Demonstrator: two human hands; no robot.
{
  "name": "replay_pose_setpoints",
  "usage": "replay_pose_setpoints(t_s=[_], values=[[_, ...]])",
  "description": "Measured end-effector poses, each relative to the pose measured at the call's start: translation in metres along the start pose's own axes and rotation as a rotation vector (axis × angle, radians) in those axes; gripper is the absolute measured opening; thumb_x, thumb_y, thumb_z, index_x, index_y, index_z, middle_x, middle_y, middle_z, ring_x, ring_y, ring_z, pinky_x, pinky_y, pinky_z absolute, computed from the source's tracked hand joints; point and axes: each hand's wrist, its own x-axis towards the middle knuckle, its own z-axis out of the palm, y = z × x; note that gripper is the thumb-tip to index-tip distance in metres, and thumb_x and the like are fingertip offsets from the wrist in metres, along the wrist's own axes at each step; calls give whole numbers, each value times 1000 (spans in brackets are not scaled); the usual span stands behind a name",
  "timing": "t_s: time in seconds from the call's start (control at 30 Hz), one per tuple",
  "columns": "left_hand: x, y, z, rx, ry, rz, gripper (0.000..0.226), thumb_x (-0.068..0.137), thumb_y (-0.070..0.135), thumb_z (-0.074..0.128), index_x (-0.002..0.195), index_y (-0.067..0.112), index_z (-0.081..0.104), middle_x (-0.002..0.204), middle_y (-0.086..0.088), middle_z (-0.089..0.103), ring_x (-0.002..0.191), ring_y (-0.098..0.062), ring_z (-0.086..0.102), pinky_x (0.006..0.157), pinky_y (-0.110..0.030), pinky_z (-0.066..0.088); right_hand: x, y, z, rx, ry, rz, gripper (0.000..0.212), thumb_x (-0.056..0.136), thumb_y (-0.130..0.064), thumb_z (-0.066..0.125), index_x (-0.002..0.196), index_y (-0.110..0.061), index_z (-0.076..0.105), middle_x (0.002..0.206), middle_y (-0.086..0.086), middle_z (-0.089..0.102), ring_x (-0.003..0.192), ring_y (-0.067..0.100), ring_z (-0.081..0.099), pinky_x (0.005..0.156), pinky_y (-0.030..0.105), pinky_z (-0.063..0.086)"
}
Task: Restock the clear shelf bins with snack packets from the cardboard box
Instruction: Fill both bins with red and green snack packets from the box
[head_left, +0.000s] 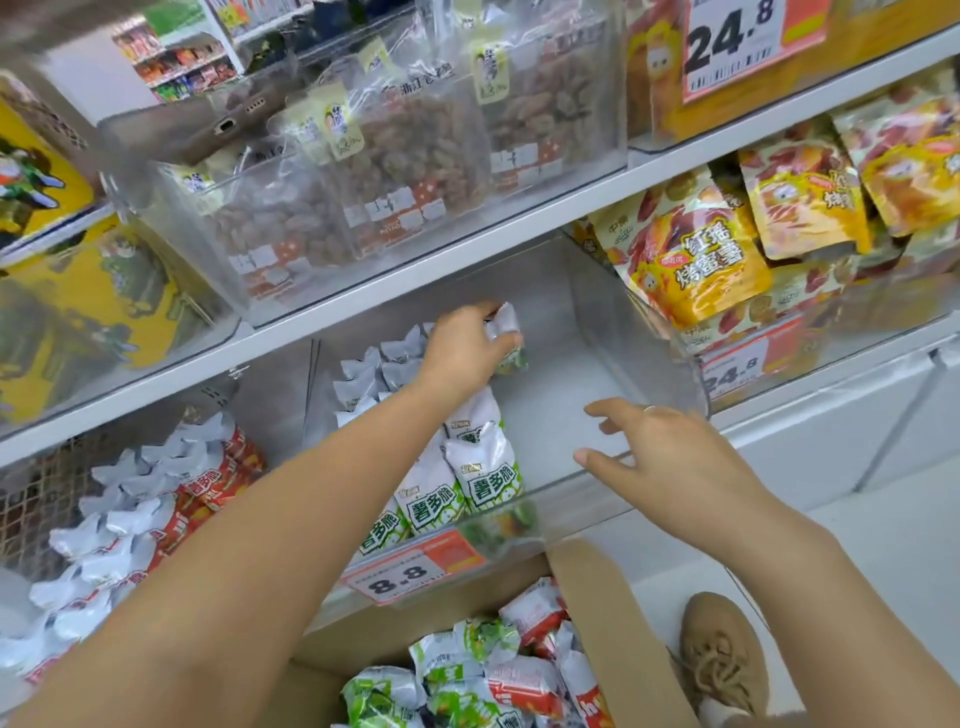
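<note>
Left hand (462, 348) grips a packet (506, 332) in the bin (597, 322); right hand (670, 457) hovers slack.

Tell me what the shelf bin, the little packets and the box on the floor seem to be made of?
The shelf bin looks like clear hard plastic: you see through its glossy walls. The green and white packets seem to be shiny crinkled plastic film, possibly foil-lined, with crimped ends. The box looks like plain brown matte cardboard, with a folded flap.

green-white packet (503, 332) upright, rear of clear bin (597, 322) | cardboard box (597, 613) open below
</note>
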Motion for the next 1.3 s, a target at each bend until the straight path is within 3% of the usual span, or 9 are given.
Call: replay_pose_setpoints(t_s=[0.33, 0.5, 0.6, 0.77, 0.9, 0.97, 1.1, 1.23, 1.3], values=[[55, -17, 21, 511, -33, -122, 41, 91, 42, 55, 129, 27, 54, 126, -6, 59, 118, -28, 51, 99, -35, 33, 7, -1, 5, -45, 2, -40, 49, 96, -55, 37, 140, -34, 35, 127, -12, 60, 117, 13, 54, 99, 27, 30], [61, -16, 25, 690, 170, -82, 46, 86, 39, 63, 124, 15, 51, 127, -12, 52, 120, -32, 46, 96, -38, 34, 10, -4, 13, -86, -27, -53, 49, 97, -55, 34, 141, -33, 35, 127, -9, 60, 116, 15, 55, 103, 30, 30], [60, -13, 28, 784, 111, -21, 34, 88, 33, 62, 118, 17, 57, 118, -8, 59, 113, -30, 51, 95, -37, 32, 9, -4, 12, -69, -28, -57, 49, 97, -55, 34, 141, -32, 35, 126, -9, 60, 116, 15, 55, 102, 29, 29], [54, -8, 23, 769, -18, -16, 39, 85, 24, 62, 123, 20, 53, 120, -6, 56, 112, -26, 50, 94, -35, 32, 10, -6, 11, -69, -20, -47, 49, 97, -54, 35, 140, -31, 36, 126, -9, 60, 116, 14, 55, 101, 29, 28], [25, 2, 19, 803, -46, 249, 34, 87, 19, 53, 121, 11, 54, 125, -10, 52, 111, -32, 52, 86, -35, 37, 9, -7, 11, -87, -21, -38, 49, 98, -53, 35, 141, -31, 36, 125, -9, 61, 114, 14, 56, 99, 29, 29], [13, 3, 13, 740, -127, 287, 21, 91, 24, 48, 100, 12, 62, 106, -9, 60, 96, -32, 58, 70, -31, 37, 10, -9, 11, -83, -18, -28, 49, 97, -54, 35, 140, -30, 36, 125, -9, 62, 113, 14, 56, 98, 28, 30], [15, -19, -8, 666, -414, 177, 48, 95, 44, 42, 57, 15, 41, 58, -1, 43, 58, -19, 45, 51, -26, 28, 11, -9, 11, -62, -22, -20, 49, 97, -55, 37, 139, -31, 38, 123, -9, 63, 111, 13, 59, 97, 29, 32], [17, -26, -14, 529, -495, 138, 48, 97, 43, 40, 58, 14, 38, 57, -2, 41, 55, -18, 39, 52, -30, 31, 12, -9, 11, -47, -20, -18, 48, 96, -54, 38, 137, -31, 40, 119, -7, 65, 106, 12, 61, 94, 29, 34], [10, -29, -19, 407, -441, 182, 39, 98, 39, 41, 71, 15, 55, 70, -4, 58, 69, -23, 53, 65, -34, 44, 12, -8, 10, -28, -6, -21, 45, 96, -52, 41, 137, -31, 42, 120, -9, 64, 108, 12, 60, 92, 29, 37]])
